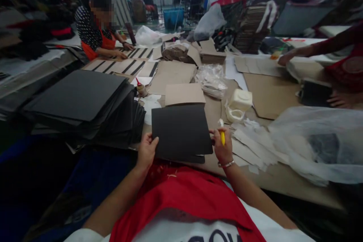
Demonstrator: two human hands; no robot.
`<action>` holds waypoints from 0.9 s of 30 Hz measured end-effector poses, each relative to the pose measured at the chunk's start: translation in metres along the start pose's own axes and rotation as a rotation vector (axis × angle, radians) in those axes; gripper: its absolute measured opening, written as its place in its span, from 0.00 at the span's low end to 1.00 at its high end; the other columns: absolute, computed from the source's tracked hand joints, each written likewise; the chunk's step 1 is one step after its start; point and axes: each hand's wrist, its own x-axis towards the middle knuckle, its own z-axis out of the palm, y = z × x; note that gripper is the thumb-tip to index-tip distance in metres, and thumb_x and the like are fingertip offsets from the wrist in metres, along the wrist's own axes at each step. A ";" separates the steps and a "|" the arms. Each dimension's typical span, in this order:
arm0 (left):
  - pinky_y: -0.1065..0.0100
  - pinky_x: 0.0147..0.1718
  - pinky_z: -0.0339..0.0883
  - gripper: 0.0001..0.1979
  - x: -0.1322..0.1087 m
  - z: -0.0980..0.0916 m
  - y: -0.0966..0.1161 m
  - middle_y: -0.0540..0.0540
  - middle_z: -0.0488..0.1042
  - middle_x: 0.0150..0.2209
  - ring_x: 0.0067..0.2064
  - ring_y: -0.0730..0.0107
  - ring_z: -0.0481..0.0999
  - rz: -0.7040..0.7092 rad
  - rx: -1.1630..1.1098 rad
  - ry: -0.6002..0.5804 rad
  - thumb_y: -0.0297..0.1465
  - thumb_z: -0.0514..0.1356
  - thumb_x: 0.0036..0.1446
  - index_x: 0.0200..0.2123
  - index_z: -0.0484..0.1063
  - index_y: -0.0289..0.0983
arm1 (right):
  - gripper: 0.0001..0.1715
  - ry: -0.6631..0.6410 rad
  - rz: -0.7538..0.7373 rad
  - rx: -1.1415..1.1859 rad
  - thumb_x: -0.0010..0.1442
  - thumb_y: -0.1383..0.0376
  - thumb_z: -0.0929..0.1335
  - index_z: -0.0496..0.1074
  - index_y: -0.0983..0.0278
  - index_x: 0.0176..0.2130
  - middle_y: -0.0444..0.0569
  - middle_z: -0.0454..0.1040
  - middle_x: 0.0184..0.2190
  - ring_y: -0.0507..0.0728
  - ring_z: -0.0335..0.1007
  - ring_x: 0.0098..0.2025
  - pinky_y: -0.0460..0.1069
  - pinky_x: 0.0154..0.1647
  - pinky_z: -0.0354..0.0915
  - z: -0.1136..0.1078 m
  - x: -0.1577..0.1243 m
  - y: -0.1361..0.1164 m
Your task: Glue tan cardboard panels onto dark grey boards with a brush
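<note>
A black rectangular sheet of board [181, 130] lies in front of me over the table's near edge, with another dark sheet [198, 159] showing below it. My left hand [147, 151] pinches its left edge, thumb on top. In my right hand [222, 146] is a yellow-handled brush [222, 138] with a whitish tip, its fingers closed around the handle. The fingertips of that hand are at the board's right edge; whether they grip it I cannot tell. Just beyond the black board lies a tan cardboard piece [185, 94].
A tall stack of black boards [79, 94] stands at left, beside a small red-capped glue bottle [141, 87]. To the right are a white plastic container [240, 100], paper scraps [255, 143] and a clear plastic bag [320, 140]. Co-workers [98, 26] work across and at right.
</note>
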 end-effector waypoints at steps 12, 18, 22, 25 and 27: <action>0.68 0.32 0.66 0.10 0.041 -0.006 -0.094 0.47 0.75 0.31 0.32 0.68 0.74 -0.083 0.700 -0.113 0.37 0.56 0.53 0.35 0.69 0.37 | 0.14 -0.235 -0.114 -0.623 0.59 0.57 0.60 0.63 0.65 0.38 0.54 0.73 0.32 0.58 0.71 0.31 0.52 0.31 0.66 0.011 -0.025 0.105; 0.70 0.29 0.63 0.10 0.061 -0.003 -0.100 0.49 0.72 0.27 0.29 0.70 0.72 -0.120 0.846 -0.095 0.36 0.58 0.52 0.35 0.70 0.36 | 0.14 -0.239 -0.149 -0.616 0.58 0.57 0.61 0.66 0.65 0.38 0.56 0.73 0.31 0.59 0.71 0.28 0.53 0.27 0.65 0.019 -0.018 0.116; 0.70 0.31 0.63 0.10 0.064 -0.001 -0.103 0.49 0.71 0.27 0.30 0.70 0.71 -0.152 0.897 -0.095 0.34 0.60 0.51 0.36 0.70 0.35 | 0.17 -0.244 -0.148 -0.560 0.58 0.53 0.61 0.67 0.63 0.38 0.52 0.73 0.29 0.59 0.71 0.25 0.53 0.25 0.64 0.021 -0.016 0.118; 0.68 0.35 0.66 0.12 0.061 -0.006 -0.100 0.47 0.72 0.30 0.33 0.68 0.72 -0.107 0.917 -0.064 0.34 0.60 0.51 0.39 0.69 0.35 | 0.18 -0.231 -0.186 -0.578 0.59 0.51 0.61 0.68 0.62 0.37 0.52 0.74 0.28 0.58 0.70 0.24 0.51 0.23 0.64 0.011 -0.013 0.109; 0.65 0.37 0.68 0.15 0.058 -0.010 -0.094 0.45 0.72 0.35 0.35 0.67 0.73 -0.010 0.940 0.002 0.35 0.58 0.53 0.43 0.68 0.35 | 0.19 -0.186 -0.252 -0.639 0.59 0.52 0.62 0.69 0.63 0.39 0.52 0.75 0.28 0.57 0.70 0.23 0.50 0.22 0.63 -0.004 -0.002 0.093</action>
